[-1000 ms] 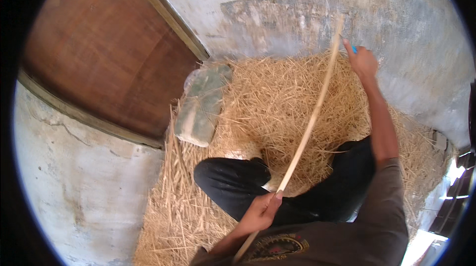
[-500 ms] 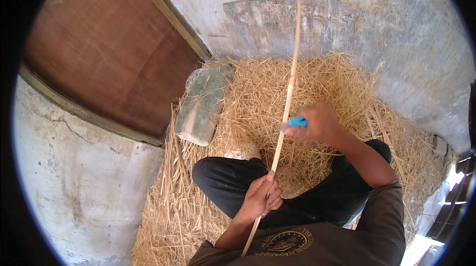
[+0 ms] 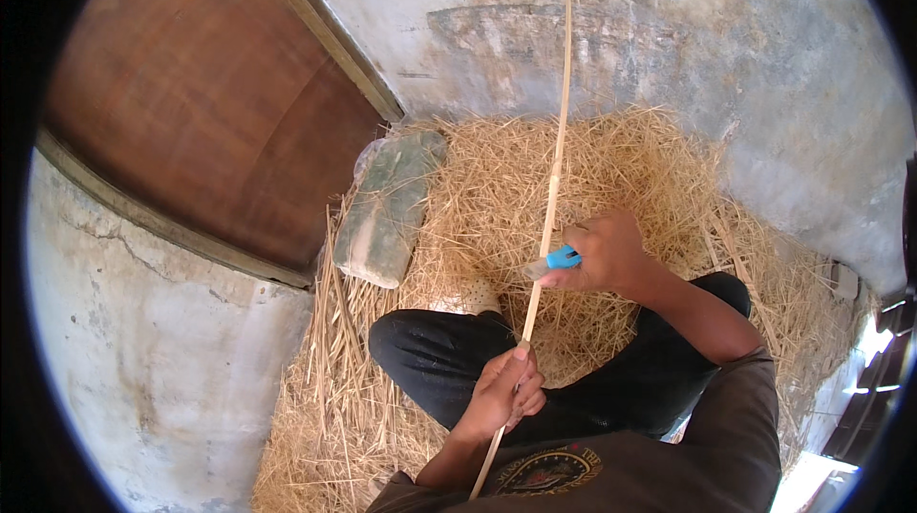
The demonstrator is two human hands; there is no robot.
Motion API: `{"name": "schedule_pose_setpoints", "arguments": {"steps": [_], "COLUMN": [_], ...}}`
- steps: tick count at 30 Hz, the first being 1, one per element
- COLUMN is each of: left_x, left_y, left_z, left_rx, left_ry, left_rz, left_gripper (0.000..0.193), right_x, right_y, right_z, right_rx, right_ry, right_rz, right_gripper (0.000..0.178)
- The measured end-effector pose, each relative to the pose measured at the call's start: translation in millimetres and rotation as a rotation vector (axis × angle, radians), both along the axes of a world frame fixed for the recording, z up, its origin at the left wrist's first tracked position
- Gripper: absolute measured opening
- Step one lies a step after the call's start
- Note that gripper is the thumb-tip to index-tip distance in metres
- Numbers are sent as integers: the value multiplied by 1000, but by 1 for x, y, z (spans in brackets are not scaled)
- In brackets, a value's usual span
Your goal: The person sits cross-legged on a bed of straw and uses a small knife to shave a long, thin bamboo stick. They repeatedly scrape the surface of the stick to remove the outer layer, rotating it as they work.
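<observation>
A long, thin bamboo strip (image 3: pixel 554 179) runs from my lap up and away past the straw, its far end in front of the wall. My left hand (image 3: pixel 508 393) is closed around its lower part, close to my body. Farther up, my right hand (image 3: pixel 604 250) grips a knife (image 3: pixel 562 257) by its blue handle. The short metal blade lies across the strip, touching it. Part of the handle is hidden inside my right fist.
Loose straw-like shavings (image 3: pixel 478 169) cover the floor around my crossed legs (image 3: pixel 449 360). A greyish-green stone slab (image 3: pixel 390 217) lies ahead on the left, beside a brown wooden door panel (image 3: pixel 220 112). A weathered wall (image 3: pixel 755 74) stands close in front.
My right hand and the knife have moved down the strip toward me. The strip's far end has shifted slightly left and lower; my left hand keeps its hold.
</observation>
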State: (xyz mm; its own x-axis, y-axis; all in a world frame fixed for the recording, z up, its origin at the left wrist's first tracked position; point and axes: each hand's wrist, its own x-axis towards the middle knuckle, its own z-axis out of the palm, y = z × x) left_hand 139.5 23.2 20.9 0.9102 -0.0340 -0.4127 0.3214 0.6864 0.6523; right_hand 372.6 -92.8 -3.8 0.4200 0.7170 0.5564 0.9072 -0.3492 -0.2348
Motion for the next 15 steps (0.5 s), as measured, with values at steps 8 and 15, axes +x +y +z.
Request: {"name": "schedule_pose_setpoints", "arguments": {"steps": [8,15], "left_x": [-6,-33], "left_y": [-3,-5], "left_z": [-4,-8], "left_rx": [30,146], "left_ry": [30,122], "left_rz": [-57,52], "left_gripper": [37,30], "right_x": [87,150], "right_y": [-9,-67], "right_z": [-9,18], "right_rx": [-114,106], "right_ry": [-97,473], "right_rz": [-361,-815], "right_gripper": [73,73]}}
